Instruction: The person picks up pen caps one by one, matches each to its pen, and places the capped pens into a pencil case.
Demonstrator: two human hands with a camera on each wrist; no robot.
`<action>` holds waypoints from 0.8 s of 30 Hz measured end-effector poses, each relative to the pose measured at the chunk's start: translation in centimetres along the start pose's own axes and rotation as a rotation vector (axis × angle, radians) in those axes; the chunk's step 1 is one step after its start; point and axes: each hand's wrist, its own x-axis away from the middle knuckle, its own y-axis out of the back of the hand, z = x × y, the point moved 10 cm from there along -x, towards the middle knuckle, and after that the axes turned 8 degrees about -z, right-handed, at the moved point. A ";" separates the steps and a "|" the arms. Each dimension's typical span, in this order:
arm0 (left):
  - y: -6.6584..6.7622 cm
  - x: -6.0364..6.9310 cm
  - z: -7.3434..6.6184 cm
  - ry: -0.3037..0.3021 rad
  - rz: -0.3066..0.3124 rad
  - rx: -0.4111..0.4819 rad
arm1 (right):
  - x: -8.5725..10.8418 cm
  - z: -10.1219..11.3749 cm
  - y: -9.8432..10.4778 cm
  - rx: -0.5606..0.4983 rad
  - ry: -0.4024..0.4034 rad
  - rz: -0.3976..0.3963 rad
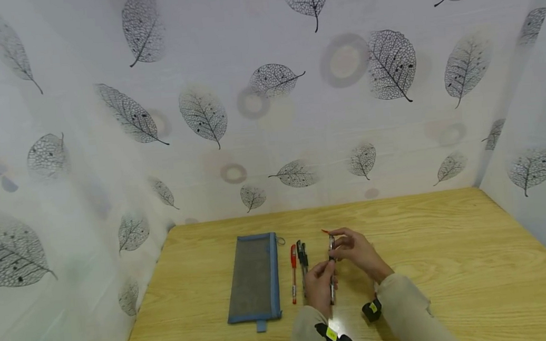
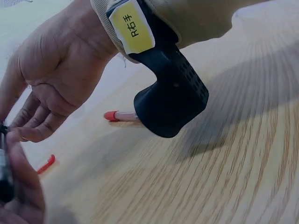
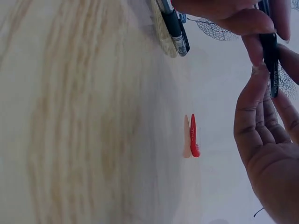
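My left hand (image 1: 318,288) holds a black gel pen (image 1: 332,294) upright by its barrel, thumb and fingers around it. At its upper end, my right hand (image 1: 357,252) pinches the black cap (image 3: 270,56) between thumb and fingers. On the table beyond the hands lies a loose red pen cap (image 3: 194,136). To the left of my left hand are a red pen (image 1: 294,274) with its cap on and a pair of black pens (image 1: 301,254), partly covered by that hand. Another pen with a red end (image 2: 112,115) lies beneath my right wrist, mostly hidden by the wrist camera.
A grey mesh zip pouch with blue edging (image 1: 252,277) lies flat, left of the pens. The wood-grain table (image 1: 449,242) meets a leaf-patterned white curtain (image 1: 269,123) at the back and sides. A black camera (image 1: 372,309) is strapped to each wrist.
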 end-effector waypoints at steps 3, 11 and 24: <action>0.6 0.2 -0.5 -0.035 0.001 -0.092 | 0.0 0.0 -0.5 0.007 0.008 0.025; 1.4 -0.1 -1.9 -0.095 0.057 -0.193 | -0.5 -0.2 -1.6 -0.037 -0.016 0.054; 3.5 -1.1 -1.9 -0.065 -0.025 -0.294 | -2.4 -1.5 -3.9 0.017 -0.110 0.068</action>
